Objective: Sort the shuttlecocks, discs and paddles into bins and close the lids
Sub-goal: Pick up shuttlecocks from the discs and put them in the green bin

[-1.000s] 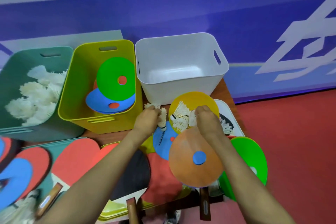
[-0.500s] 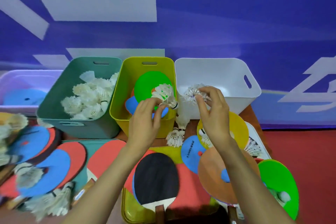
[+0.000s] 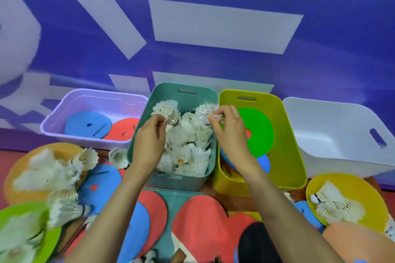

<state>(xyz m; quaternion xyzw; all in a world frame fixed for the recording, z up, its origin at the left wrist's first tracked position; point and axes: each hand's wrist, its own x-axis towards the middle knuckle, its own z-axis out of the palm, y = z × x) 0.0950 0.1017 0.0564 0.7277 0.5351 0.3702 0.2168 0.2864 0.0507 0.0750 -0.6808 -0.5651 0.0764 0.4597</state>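
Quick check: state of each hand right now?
Left hand: pinches one shuttlecock over the teal bin.
Right hand: pinches a second shuttlecock there.

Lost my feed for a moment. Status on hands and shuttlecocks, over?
Left hand pinches a shuttlecock, right hand a second shuttlecock, both held at teal bin. Bin open, heaped high. Nothing seen blocking.

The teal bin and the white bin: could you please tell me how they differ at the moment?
The teal bin holds a heap of shuttlecocks; the white bin shows nothing inside. The left hand and right hand each pinch a shuttlecock over the teal bin; no hand is at the white bin. Both are lidless, with slot handles.
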